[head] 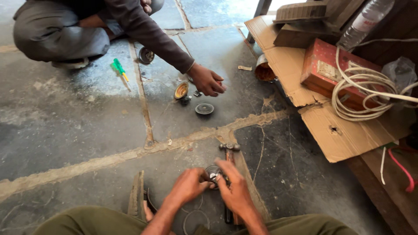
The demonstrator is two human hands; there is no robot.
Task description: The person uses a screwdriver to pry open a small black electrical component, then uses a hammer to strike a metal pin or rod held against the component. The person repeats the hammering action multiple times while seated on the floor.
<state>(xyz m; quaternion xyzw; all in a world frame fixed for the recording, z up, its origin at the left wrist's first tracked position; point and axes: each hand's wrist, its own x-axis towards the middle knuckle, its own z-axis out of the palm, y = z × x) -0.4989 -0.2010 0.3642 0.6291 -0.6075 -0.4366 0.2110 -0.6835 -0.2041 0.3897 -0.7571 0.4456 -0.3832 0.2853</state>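
The small round dark metal part with a pale centre (213,172) sits low in the middle of the view, just above the stone floor (78,130), pinched between both our hands so neither has to bear it alone. Starting from the left, a green-handled screwdriver with a yellow tip (118,68) lies on the floor near the crouching co-worker, within that person's easy reach. Nearer to us, our left hand (188,186) curls narrowly around the part's left edge, fingers closed on it to steady it. Just beyond, a brass-coloured round cup (181,90) and a flat dark disc (204,109) rest on the floor, laid out apart from each other as if kept sorted, and the co-worker's hand (207,80) reaches down beside them with fingers spread low over small loose pieces. Our right hand (235,189) closes on the part's right side, thumb pressing toward its centre. A hammer with a metal head and wooden handle (229,150) lies touching the floor just behind our hands, parked close by. Further right, flattened brown cardboard (344,135) carries a red box (324,69) and a coil of white cable (370,93), which keeps them off the dusty stone.
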